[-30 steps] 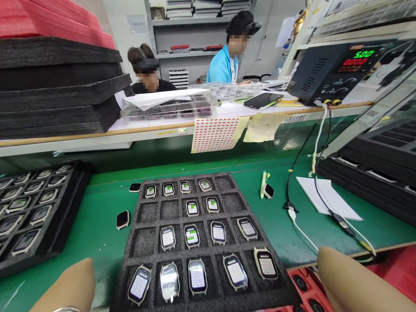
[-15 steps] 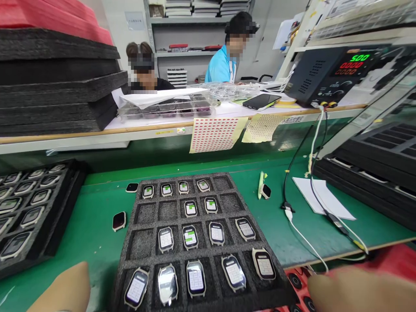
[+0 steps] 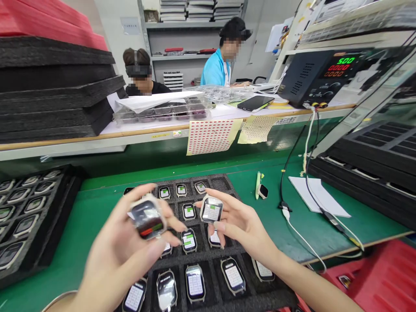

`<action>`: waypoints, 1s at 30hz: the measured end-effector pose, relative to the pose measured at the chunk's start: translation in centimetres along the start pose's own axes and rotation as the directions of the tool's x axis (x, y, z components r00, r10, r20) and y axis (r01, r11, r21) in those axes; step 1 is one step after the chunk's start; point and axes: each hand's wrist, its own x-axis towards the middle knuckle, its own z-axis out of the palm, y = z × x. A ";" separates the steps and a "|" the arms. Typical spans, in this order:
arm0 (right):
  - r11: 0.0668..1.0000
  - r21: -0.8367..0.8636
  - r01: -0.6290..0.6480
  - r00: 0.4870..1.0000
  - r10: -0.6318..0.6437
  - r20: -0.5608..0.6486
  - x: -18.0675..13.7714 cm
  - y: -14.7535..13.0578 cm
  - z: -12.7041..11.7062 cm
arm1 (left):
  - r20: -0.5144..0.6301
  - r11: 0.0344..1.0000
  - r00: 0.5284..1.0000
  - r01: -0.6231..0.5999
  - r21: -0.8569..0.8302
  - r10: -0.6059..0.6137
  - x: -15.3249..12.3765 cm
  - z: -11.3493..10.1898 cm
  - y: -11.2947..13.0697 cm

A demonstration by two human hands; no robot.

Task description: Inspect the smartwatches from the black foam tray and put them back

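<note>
My left hand (image 3: 121, 251) is raised over the green bench and grips a watch body (image 3: 147, 216) whose dark screen shows red and green bars. My right hand (image 3: 242, 225) pinches a second watch body (image 3: 211, 209) with a lit white screen, held just right of the first. Both hover above a black foam tray (image 3: 227, 184) with several lit watch bodies in its cells. Some cells at the tray's left and back are bare.
Another foam tray (image 3: 65, 190) of watch bodies lies at the left. A lone watch body (image 3: 262, 191) and a white pen-like tool lie right of the middle tray, beside cables and a paper sheet (image 3: 316, 197). A power supply (image 3: 321, 76) sits on the shelf. Two people work behind.
Both hands have come up from the bottom edge into view, each now holding a watch body. The camera has shifted slightly to the right.
</note>
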 end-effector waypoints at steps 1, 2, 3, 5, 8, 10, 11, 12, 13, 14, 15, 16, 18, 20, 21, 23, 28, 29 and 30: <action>1.000 -0.006 0.006 1.000 -0.006 -0.005 0.0 0.0 -0.1 | 0.023 1.000 1.000 0.013 0.000 -0.013 1.0 0.5 -0.4; 1.000 -0.015 0.010 1.000 -0.010 -0.013 0.0 0.1 -0.1 | 0.069 0.998 0.995 0.067 0.004 -0.067 1.8 1.0 -1.0; 1.000 -0.026 0.013 1.000 -0.014 -0.024 0.1 0.2 -0.1 | 0.106 0.996 0.990 0.090 0.002 -0.090 2.5 1.3 -1.7; 0.998 -0.061 0.021 0.998 -0.025 -0.054 0.3 0.3 0.0 | 0.134 0.993 0.984 0.116 -0.002 -0.115 3.5 1.6 -3.1; 0.987 -0.160 0.032 0.989 -0.055 -0.141 0.6 0.5 0.2 | 0.178 0.994 0.979 0.104 -0.027 -0.098 3.9 1.3 -4.6; 0.975 -0.223 0.029 0.979 -0.072 -0.189 0.7 0.5 0.3 | 0.220 0.996 0.973 0.075 -0.048 -0.062 3.8 1.0 -5.0; 0.970 -0.242 0.025 0.977 -0.075 -0.199 0.7 0.5 0.3 | 0.236 0.997 0.971 0.061 -0.054 -0.047 3.7 0.9 -5.0; 0.968 -0.251 0.023 0.977 -0.074 -0.197 0.7 0.5 0.2 | 0.246 0.997 0.969 0.052 -0.057 -0.037 3.6 0.9 -5.0; 0.968 -0.249 0.024 0.980 -0.072 -0.183 0.7 0.5 0.2 | 0.247 0.997 0.968 0.048 -0.057 -0.032 3.6 0.8 -5.0; 0.972 -0.234 0.028 0.985 -0.067 -0.161 0.6 0.5 0.1 | 0.245 0.997 0.969 0.047 -0.056 -0.031 3.6 0.8 -4.9; 0.977 -0.210 0.029 0.990 -0.058 -0.131 0.6 0.4 0.0 | 0.239 0.997 0.971 0.046 -0.057 -0.031 3.6 0.8 -4.9; 0.983 -0.181 0.027 0.994 -0.045 -0.097 0.5 0.3 -0.1 | 0.228 0.997 0.973 0.045 -0.059 -0.030 3.7 0.8 -4.9; 0.993 -0.118 0.010 1.000 -0.013 -0.027 0.3 0.2 -0.2 | 0.205 0.997 0.978 0.042 -0.060 -0.028 3.9 0.9 -4.8; 0.997 -0.080 -0.012 1.000 0.013 0.015 0.1 0.2 -0.2 | 0.185 0.998 0.982 0.036 -0.055 -0.025 4.0 0.9 -4.8; 0.997 -0.073 -0.018 1.000 0.019 0.021 0.1 0.2 -0.3 | 0.182 0.998 0.983 0.031 -0.053 -0.021 4.0 0.9 -4.8; 0.997 -0.078 -0.018 1.000 0.019 0.013 0.1 0.5 -0.3 | 0.197 0.999 0.980 0.017 -0.052 -0.006 4.0 0.9 -4.8; 0.996 -0.094 0.004 1.000 -0.001 0.030 0.1 1.0 -0.5 | 0.202 0.999 0.979 -0.020 -0.047 0.029 3.8 1.0 -4.7; 0.997 -0.080 0.014 0.999 -0.011 0.038 0.1 1.0 -0.5 | 0.192 0.999 0.981 -0.017 -0.037 0.024 3.8 1.1 -4.7; 0.998 -0.065 0.023 0.999 -0.020 0.040 0.2 1.0 -0.6 | 0.183 1.000 0.983 -0.011 -0.024 0.016 3.8 1.1 -4.8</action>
